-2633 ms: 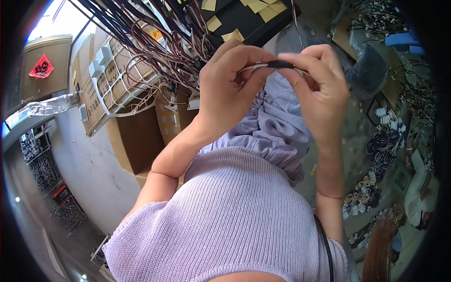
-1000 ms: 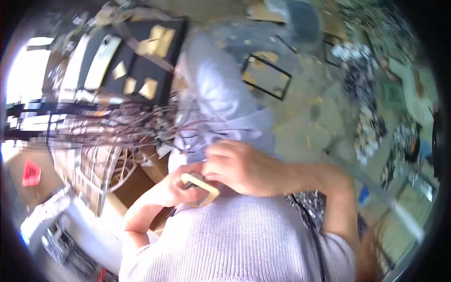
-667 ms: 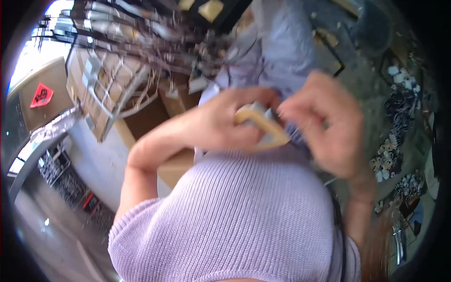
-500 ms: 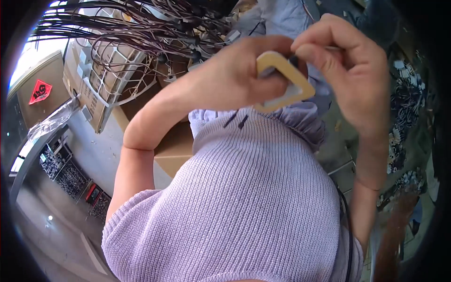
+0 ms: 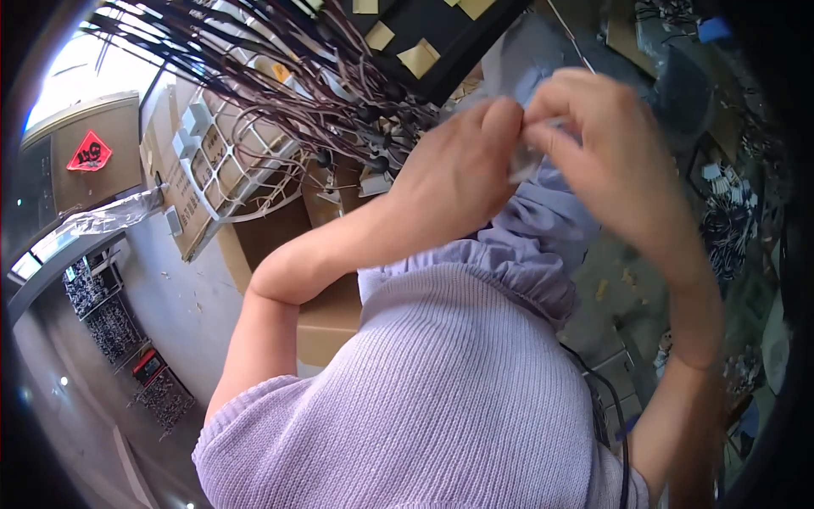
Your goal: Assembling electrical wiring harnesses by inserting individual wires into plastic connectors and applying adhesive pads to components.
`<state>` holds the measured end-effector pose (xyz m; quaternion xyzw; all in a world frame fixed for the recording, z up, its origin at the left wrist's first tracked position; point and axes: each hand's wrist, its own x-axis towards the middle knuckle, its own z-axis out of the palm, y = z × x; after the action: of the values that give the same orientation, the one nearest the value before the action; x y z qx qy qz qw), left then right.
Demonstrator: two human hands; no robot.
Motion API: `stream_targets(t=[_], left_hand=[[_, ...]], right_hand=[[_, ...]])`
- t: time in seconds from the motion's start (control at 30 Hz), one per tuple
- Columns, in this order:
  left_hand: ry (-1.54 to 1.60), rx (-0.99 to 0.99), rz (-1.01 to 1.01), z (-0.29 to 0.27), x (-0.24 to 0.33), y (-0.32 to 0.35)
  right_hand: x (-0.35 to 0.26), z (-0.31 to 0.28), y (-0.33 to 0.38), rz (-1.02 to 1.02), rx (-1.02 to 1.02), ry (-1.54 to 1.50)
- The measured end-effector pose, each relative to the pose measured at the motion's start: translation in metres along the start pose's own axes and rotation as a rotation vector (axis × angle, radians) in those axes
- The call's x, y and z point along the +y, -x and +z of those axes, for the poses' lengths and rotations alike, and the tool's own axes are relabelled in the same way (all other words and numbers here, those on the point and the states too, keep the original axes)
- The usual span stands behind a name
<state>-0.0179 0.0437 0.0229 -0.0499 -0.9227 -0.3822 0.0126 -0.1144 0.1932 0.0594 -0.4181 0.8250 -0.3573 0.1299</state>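
My left hand and my right hand meet in front of my chest, fingertips touching or nearly so. The left fingers are curled, their far side turned away from me. A small translucent edge shows between the hands; it looks like part of a tape roll, mostly hidden behind the left hand. My right thumb and index finger pinch together close to it; what lies in that pinch is too small and blurred to name. A thick bundle of dark wires with black connectors hangs to the left of the hands.
A white wire rack and cardboard stand at left, above an open cardboard box. A black panel with beige patches is at the top. Piles of small parts and cables lie at far right. A cord runs beside my right side.
My view has shifted, bringing in the black panel. My left hand has turned, so the beige ring seen before is now hidden behind it. Both hands stay close together.
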Motion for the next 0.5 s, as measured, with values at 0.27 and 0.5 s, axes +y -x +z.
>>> stream_targets(t=[0.27, 0.5], left_hand=[[0.162, 0.223, 0.009, -0.001, -0.019, -0.028], [0.834, 0.419, 0.013, -0.006, -0.023, -0.038]], right_hand=[[0.007, -0.023, -0.042, 0.092, 0.06, -0.127], [-0.009, 0.026, 0.013, 0.017, 0.434, 0.074]])
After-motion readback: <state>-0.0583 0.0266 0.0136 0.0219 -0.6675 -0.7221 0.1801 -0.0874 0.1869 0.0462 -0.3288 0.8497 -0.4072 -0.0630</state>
